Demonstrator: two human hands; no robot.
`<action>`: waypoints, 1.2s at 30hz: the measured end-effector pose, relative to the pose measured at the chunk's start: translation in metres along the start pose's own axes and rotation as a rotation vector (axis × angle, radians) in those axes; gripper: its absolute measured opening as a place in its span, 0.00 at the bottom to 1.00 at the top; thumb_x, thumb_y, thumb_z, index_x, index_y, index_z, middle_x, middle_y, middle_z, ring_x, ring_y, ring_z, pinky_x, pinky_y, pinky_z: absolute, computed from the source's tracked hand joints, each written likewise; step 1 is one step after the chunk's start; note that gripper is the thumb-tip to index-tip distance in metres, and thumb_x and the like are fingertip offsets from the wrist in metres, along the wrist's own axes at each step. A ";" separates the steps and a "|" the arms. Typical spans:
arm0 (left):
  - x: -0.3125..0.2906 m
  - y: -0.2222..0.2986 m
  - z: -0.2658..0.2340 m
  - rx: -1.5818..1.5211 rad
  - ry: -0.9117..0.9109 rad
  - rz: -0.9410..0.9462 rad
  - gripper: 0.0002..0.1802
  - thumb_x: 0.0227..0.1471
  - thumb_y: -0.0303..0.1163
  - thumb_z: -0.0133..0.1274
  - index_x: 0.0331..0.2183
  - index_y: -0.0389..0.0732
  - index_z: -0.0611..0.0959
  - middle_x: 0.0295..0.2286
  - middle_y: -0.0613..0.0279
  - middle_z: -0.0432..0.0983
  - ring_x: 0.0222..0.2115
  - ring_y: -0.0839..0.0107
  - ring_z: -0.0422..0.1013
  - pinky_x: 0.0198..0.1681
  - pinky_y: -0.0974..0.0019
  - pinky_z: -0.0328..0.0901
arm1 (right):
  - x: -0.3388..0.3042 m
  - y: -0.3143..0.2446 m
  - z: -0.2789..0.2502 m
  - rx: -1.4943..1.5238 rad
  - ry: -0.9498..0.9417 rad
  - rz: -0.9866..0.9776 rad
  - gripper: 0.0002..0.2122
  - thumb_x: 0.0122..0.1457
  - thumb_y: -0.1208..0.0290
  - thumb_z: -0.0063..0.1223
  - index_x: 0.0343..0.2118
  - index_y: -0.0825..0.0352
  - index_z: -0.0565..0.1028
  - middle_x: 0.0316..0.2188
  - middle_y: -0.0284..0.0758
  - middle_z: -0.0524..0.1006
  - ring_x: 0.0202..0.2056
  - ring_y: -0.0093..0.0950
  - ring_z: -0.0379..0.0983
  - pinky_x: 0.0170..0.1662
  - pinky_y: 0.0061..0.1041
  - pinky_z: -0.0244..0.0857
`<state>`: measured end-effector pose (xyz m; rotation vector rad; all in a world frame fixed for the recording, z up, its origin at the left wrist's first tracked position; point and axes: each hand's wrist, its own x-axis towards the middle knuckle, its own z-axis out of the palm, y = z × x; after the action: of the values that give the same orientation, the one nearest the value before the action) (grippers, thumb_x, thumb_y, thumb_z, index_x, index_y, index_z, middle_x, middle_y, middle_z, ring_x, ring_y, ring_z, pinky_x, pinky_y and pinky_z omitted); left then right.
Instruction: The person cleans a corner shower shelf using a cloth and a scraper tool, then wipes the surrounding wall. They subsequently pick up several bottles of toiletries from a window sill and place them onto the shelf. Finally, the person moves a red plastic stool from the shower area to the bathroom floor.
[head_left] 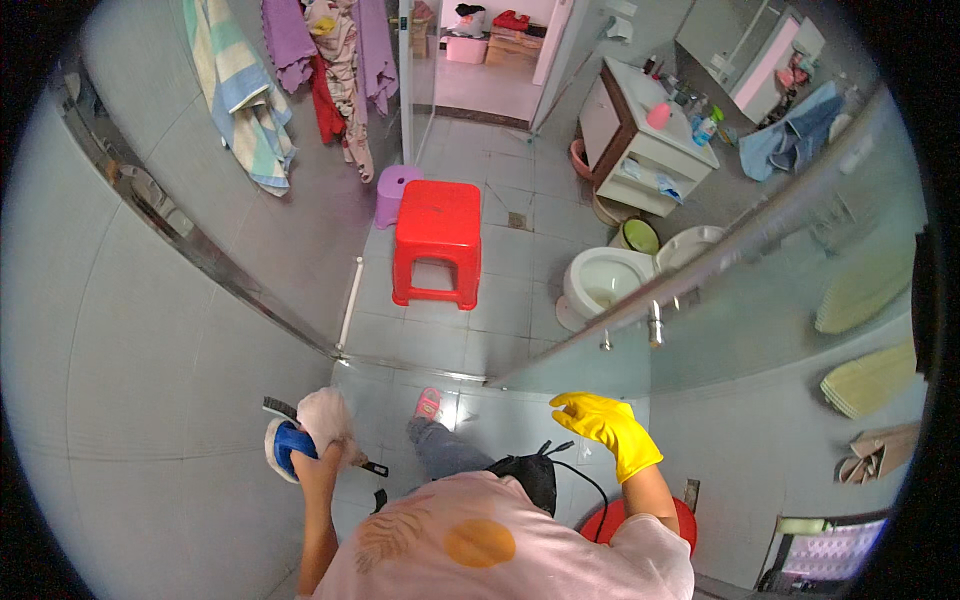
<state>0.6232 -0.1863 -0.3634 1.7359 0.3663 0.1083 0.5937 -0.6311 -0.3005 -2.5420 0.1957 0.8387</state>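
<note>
My left hand (312,464), bare, is closed around a blue-backed scrub brush (290,440) with pale bristles. Bunched in the same hand is a fluffy pale-pink cloth (325,415). A slim black brush (280,408) is held with them; its bristled head pokes out on one side and its handle end on the other, the middle being hidden by the cloth. On my right hand (612,432) is a yellow rubber glove; its fingers are loosely bent and apart, with nothing visible in them. That hand hovers above the tiled floor, near the glass shower panel.
A red plastic stool (438,215) stands ahead, beyond the shower threshold, with a purple stool (392,205) behind it. To the right are a glass panel with a metal rail (700,280), a toilet (600,275) and a washbasin cabinet (640,130). Something round and red (685,525) lies below my right arm.
</note>
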 end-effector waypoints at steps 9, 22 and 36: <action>0.162 0.074 0.028 0.203 -0.113 -0.016 0.20 0.37 0.20 0.57 0.38 0.30 0.75 0.34 0.57 0.75 0.35 0.70 0.71 0.38 0.67 0.66 | 0.171 -0.099 -0.048 0.031 0.104 -0.332 0.20 0.56 0.57 0.45 0.47 0.63 0.70 0.42 0.45 0.74 0.43 0.42 0.70 0.47 0.35 0.62; 0.369 0.095 0.156 0.290 -0.595 -0.011 0.23 0.36 0.27 0.58 0.39 0.29 0.75 0.34 0.56 0.75 0.36 0.68 0.72 0.40 0.66 0.65 | 0.221 -0.109 -0.118 0.176 0.282 0.009 0.18 0.55 0.61 0.46 0.45 0.65 0.71 0.37 0.47 0.75 0.40 0.45 0.70 0.44 0.37 0.64; 0.531 0.144 0.373 0.290 -1.165 0.391 0.25 0.36 0.21 0.54 0.42 0.29 0.74 0.39 0.54 0.74 0.40 0.65 0.71 0.44 0.64 0.63 | 0.142 -0.145 -0.180 -0.107 1.628 0.699 0.13 0.51 0.77 0.52 0.42 0.68 0.73 0.35 0.47 0.75 0.39 0.46 0.71 0.43 0.37 0.64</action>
<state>1.2526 -0.3992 -0.3678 1.8321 -0.8432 -0.6841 0.8418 -0.5847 -0.2021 -2.5459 1.5312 -1.2641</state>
